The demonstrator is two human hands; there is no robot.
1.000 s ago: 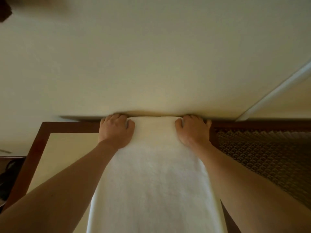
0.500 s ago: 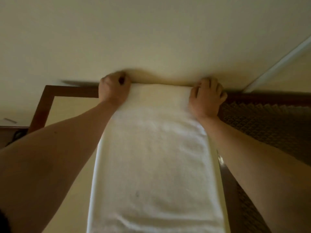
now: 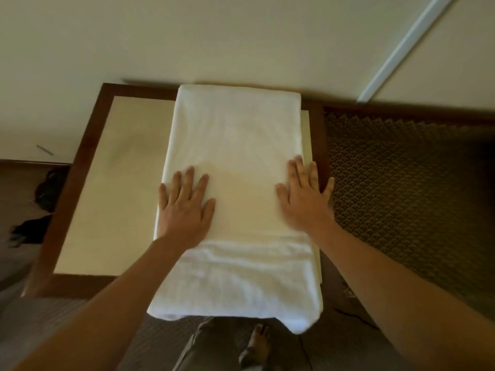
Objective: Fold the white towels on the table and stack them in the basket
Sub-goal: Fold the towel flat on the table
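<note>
A long white towel [image 3: 235, 145] lies lengthwise on a small table [image 3: 107, 199] with a cream top and dark wooden frame. Its far end reaches the wall and its near end hangs over the table's front edge. A fold line crosses it near the front. My left hand [image 3: 184, 207] rests flat on the towel's left side, fingers spread. My right hand [image 3: 305, 199] lies flat on the towel's right edge, fingers spread, its little finger over the table frame. Neither hand grips anything. No basket is in view.
A cream wall [image 3: 241, 36] rises right behind the table. Patterned brown carpet [image 3: 401, 183] lies to the right. A dark object [image 3: 45, 194] sits on the floor at the left. My bare foot [image 3: 258, 341] and trouser leg show below the towel's hanging end.
Both hands let go of the towel's far end at the wall and slid back toward me, now lying flat with fingers spread on its middle. The view tipped down.
</note>
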